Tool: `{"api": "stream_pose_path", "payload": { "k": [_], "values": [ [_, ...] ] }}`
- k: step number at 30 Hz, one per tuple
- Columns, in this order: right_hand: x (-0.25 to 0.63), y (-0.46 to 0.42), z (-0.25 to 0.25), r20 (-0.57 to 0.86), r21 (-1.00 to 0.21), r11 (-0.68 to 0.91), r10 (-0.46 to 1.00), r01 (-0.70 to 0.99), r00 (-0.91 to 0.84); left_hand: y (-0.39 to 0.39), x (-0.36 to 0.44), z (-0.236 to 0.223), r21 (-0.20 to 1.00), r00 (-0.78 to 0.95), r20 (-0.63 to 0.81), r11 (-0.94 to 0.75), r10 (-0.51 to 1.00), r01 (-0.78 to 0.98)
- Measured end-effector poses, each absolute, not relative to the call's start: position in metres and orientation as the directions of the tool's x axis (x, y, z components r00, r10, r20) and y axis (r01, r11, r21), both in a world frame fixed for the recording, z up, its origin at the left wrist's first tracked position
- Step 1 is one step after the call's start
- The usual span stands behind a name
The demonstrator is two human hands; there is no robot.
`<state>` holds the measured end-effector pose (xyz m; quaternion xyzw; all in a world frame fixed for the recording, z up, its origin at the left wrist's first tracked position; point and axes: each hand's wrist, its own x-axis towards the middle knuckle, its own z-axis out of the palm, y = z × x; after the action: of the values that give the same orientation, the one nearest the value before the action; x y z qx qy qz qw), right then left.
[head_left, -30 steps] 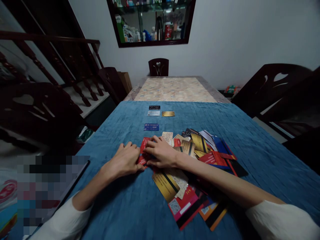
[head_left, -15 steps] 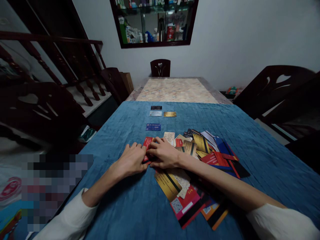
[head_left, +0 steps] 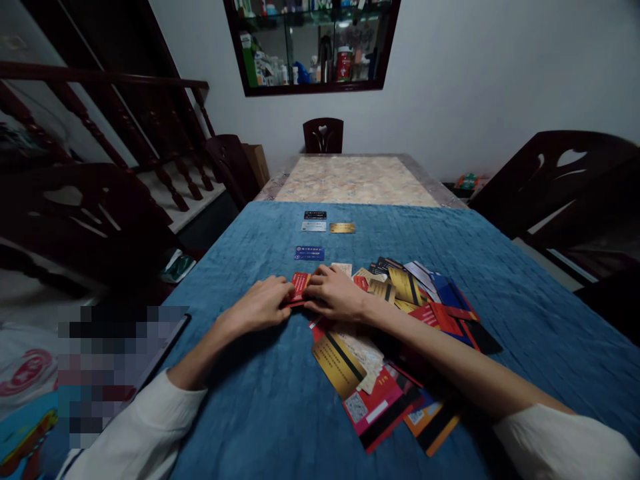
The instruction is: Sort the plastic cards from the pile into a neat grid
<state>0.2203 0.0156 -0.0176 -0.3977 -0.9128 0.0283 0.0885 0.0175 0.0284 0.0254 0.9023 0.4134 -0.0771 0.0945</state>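
A red card (head_left: 300,284) with lines of print lies between my two hands at the middle of the blue cloth. My left hand (head_left: 261,301) closes its fingers on the card's left edge. On the other side, the bent fingers of my right hand (head_left: 336,292) grip its right edge and cover part of it. Under and beside my right forearm spreads a loose heap of cards, among them a gold card (head_left: 338,363) and a pink card with a QR code (head_left: 375,403). Just beyond the red card lies a blue card (head_left: 309,253).
Farther up the cloth (head_left: 240,400) are a black card (head_left: 315,215), a silver card (head_left: 313,227) and a gold-coloured card beside it. Dark wooden chairs (head_left: 550,173) stand around the table. A blurred-out flat device (head_left: 175,333) is at the left edge.
Both hands have moved slightly away from me with the red card. It now looks shorter from front to back, turned or tilted. The other cards stay as they were.
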Motion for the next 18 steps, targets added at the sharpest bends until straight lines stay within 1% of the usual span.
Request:
{"api": "stream_pose_path", "payload": {
  "k": [4,8,10,14,18],
  "values": [
    [0.224,0.019,-0.015,0.171,-0.156,0.644,0.764,0.749,-0.622,0.039,0.014,0.026,0.234,0.666,-0.113,-0.631,0.738,0.739],
    [0.224,0.024,-0.015,0.191,-0.136,0.599,0.797,0.789,-0.572,0.050,0.010,0.023,0.321,0.642,-0.040,-0.598,0.766,0.734],
    [0.223,0.026,-0.016,0.201,-0.123,0.574,0.813,0.809,-0.546,0.055,0.008,0.020,0.339,0.629,-0.016,-0.587,0.778,0.735],
    [0.223,0.028,-0.019,0.192,-0.141,0.517,0.851,0.845,-0.489,0.062,0.006,0.013,0.342,0.605,0.040,-0.580,0.795,0.739],
    [0.222,0.029,-0.023,0.198,-0.160,0.485,0.869,0.860,-0.453,0.065,0.006,0.007,0.393,0.581,0.086,-0.564,0.809,0.727]
  ]
}}
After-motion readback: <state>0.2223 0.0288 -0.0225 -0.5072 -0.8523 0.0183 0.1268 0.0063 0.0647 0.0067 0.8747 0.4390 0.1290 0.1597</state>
